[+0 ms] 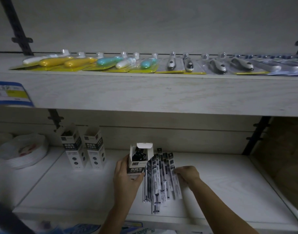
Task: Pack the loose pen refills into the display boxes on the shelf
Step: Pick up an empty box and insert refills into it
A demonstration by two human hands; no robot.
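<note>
Pen refills: loose batch in slim clear sleeves with black-and-white header cards, fanned flat on the lower shelf, headers toward the back.

Display box, open: white and black card, top flap up, dark contents visible inside, upright just left of the batch.

Display boxes, pair: same print, tops open, standing side by side farther left.
</note>
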